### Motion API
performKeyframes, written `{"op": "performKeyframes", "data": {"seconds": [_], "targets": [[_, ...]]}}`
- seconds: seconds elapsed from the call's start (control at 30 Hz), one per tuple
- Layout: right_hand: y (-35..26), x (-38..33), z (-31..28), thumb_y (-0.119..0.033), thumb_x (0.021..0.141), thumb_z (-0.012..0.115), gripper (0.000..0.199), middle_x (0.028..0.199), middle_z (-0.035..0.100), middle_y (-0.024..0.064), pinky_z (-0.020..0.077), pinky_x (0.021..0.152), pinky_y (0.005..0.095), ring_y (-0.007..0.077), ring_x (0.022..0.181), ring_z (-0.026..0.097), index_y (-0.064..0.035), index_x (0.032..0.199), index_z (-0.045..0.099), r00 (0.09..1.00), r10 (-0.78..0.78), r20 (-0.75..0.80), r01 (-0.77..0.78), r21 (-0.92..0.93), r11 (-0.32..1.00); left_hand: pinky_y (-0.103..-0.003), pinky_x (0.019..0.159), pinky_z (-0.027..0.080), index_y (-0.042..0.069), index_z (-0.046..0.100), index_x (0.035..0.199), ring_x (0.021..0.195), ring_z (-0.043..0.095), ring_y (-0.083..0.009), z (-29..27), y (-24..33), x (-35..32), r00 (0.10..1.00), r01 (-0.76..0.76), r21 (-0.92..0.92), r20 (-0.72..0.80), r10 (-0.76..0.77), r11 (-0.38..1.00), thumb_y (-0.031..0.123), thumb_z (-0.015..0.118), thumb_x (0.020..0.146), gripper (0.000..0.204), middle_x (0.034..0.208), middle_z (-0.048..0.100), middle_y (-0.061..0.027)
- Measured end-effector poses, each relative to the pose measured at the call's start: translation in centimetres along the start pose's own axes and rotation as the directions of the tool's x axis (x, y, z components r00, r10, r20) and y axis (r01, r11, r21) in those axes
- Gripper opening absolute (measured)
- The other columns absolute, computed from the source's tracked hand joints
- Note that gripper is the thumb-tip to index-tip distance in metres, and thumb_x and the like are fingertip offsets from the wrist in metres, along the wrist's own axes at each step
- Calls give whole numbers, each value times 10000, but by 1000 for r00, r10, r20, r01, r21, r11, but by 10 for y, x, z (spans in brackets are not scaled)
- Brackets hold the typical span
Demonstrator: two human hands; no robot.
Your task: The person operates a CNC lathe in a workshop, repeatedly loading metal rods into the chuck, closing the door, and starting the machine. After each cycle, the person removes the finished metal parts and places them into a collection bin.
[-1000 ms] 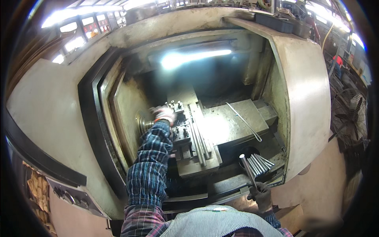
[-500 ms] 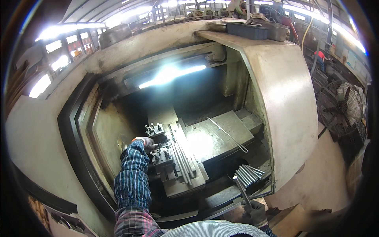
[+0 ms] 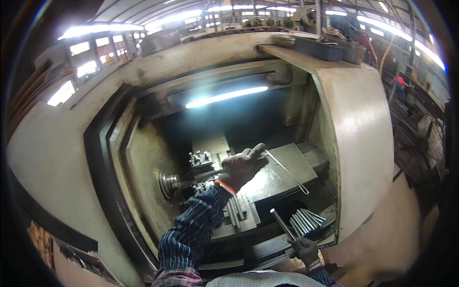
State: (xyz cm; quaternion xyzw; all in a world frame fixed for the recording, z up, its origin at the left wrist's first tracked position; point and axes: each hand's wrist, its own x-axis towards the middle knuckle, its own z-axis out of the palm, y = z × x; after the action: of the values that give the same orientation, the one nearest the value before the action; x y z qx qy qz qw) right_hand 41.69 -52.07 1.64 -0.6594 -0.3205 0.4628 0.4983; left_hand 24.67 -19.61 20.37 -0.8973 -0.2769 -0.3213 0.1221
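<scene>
My left hand [image 3: 241, 168], in a dark knit glove, reaches across the machine bed. Its thumb and fingers are parted at the far end of a thin hooked metal rod [image 3: 287, 172], and no grip on it shows. That rod lies on a flat metal plate [image 3: 275, 184]. Low on the right, my gloved right hand [image 3: 305, 252] is closed round a short round metal bar [image 3: 283, 224], which points up and to the left. Beside it lies a row of similar bars [image 3: 306, 221]. Under my left forearm, more bars [image 3: 234, 210] rest on the slide, partly hidden.
The lathe spindle [image 3: 169, 182] projects from the left wall, near the bolted tool holder [image 3: 200, 160]. A lit tube lamp [image 3: 227, 97] hangs inside the housing. The machine's pale cover [image 3: 356, 138] bounds the right side. A grey tray [image 3: 319, 49] stands on top.
My left hand has moved from beside the spindle and tool holder, rightward to the hooked rod's far end. My right hand still holds its bar. The view has shifted slightly.
</scene>
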Motion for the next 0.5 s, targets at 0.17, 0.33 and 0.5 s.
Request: {"op": "performKeyframes", "data": {"seconds": [0.17, 0.33, 0.5], "targets": [[-56, 70, 41, -323, 1025, 655, 367, 756, 693, 25, 518, 550, 241, 107, 599, 673, 12, 1164, 714, 955, -249, 161, 247, 34, 969, -323, 705, 598, 93, 547, 1426, 882, 750, -222, -115, 32, -75, 924, 172, -646, -157, -350, 744, 212, 715, 972, 499, 1090, 752, -113], [-120, 163, 114, -357, 1004, 667, 370, 765, 741, 75, 545, 602, 267, 109, 659, 696, -18, 1126, 747, 877, -339, 341, 411, -163, 897, -286, 556, 514, -30, 519, 1417, 640, 625, -148, -229, 71, -184, 547, 253, -959, 251, -799, -128, 230, 701, 974, 544, 861, 688, -79], [-186, 244, 183, -599, 953, 619, 502, 738, 749, 10, 556, 652, 328, 113, 686, 725, -148, 1114, 770, 751, -361, 553, 649, -519, 555, -258, 353, 331, -73, 555, 1337, 403, 476, -115, -291, 91, -289, 309, 394, -904, -38, -950, 165, 374, 652, 991, 573, 675, 609, -42]]}}
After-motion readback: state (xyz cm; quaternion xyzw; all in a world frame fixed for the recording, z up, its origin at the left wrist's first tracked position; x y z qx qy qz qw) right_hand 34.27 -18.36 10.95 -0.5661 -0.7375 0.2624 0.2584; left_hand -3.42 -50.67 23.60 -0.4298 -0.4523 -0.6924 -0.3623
